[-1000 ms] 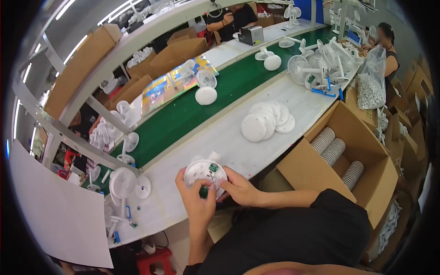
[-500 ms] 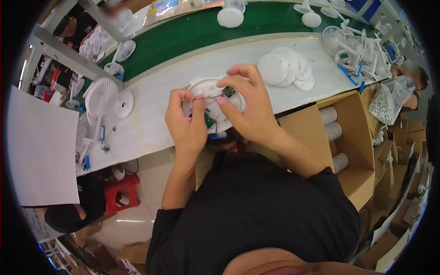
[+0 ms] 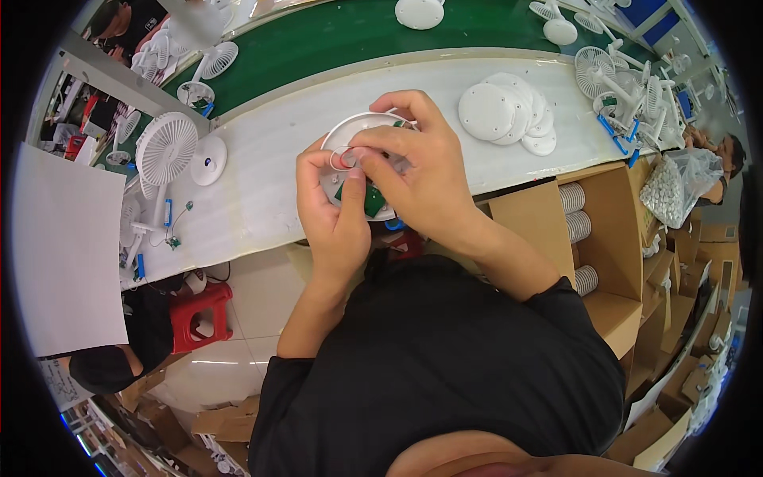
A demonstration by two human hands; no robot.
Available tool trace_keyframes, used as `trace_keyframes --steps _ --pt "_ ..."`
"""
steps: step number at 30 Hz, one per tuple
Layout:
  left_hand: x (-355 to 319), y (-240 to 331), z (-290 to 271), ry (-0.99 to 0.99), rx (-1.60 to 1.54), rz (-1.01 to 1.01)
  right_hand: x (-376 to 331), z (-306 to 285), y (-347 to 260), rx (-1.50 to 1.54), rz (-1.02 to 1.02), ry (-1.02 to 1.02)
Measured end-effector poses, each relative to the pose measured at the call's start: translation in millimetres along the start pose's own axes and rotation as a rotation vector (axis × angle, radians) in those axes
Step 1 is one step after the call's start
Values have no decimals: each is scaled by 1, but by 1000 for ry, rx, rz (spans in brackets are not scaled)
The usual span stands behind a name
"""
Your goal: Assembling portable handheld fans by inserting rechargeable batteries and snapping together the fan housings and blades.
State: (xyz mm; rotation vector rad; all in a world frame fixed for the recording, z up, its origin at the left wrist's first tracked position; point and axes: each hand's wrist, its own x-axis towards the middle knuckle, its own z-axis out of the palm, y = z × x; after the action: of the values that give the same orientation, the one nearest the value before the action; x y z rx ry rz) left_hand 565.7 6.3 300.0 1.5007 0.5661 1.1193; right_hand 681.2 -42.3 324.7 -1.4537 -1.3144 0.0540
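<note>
Over the near edge of the white work surface, a round white fan base (image 3: 338,137) is held between my hands with its open inside showing. My left hand (image 3: 330,211) is closed on the base's left side, thumb over the rim. My right hand (image 3: 433,179) reaches across the base, thumb and forefinger pinched together at a thin wire (image 3: 340,149) beside my left fingertips. The wire's ends are hidden by the fingers. A green circuit board (image 3: 373,201) lies inside the base, and a second small green board (image 3: 404,125) is mostly covered by my right hand.
White round plates (image 3: 486,111) lie stacked to the right. White fans stand at left (image 3: 167,147) and far right (image 3: 594,71). Behind runs a green conveyor belt (image 3: 318,36). An open cardboard box (image 3: 524,219) and a bag of small white parts (image 3: 668,187) are at right. Co-workers sit nearby.
My right fingers have moved left across the base and now meet my left fingertips at the wire. The small board at the base's far right is now mostly covered. The view has shifted slightly.
</note>
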Motion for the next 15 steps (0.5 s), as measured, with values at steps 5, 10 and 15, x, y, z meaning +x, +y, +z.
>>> trace_keyframes --steps 5,10,15 --pt "3 -12 4 215 -7 11 7 7 4 -141 -123 -41" --pt "6 -26 -6 245 -49 -47 11 11 4 -123 9 -92" --pt "15 -22 -29 31 -25 -116 12 13 12 0 142 -107"
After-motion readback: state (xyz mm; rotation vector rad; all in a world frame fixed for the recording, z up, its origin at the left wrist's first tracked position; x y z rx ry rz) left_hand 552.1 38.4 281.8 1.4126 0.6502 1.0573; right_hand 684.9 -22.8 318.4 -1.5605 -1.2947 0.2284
